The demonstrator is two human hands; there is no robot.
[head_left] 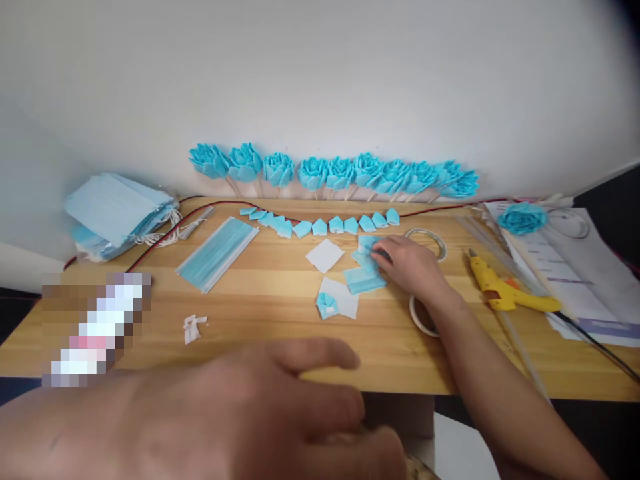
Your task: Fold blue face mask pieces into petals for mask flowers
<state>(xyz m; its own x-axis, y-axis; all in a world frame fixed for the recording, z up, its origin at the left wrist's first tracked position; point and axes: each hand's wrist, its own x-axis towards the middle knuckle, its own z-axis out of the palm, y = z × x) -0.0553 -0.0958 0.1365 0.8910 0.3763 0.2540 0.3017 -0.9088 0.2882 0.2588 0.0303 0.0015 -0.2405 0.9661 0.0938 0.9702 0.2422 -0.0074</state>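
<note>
My left hand [280, 407] hangs blurred and close to the camera, in front of the table's near edge. Its index finger is stretched out, the others loosely bent, and no held thing shows. My right hand [410, 263] reaches over the table, fingers pinched at a light-blue piece of mask fabric [368, 245]. Just below lies another blue fabric piece [365, 280]. Nearby are a white square [325, 255] and a small folded blue petal [327, 305] on a second white piece [349, 298]. A row of folded blue petals [336, 225] curves behind them.
Blue fabric flowers [314, 173] on sticks lean along the wall. A mask stack [117, 210] and flat mask [219, 253] lie left. Tape rolls [443, 245] sit by my right arm. A yellow glue gun [500, 287], papers [590, 267] and another flower [523, 219] are right.
</note>
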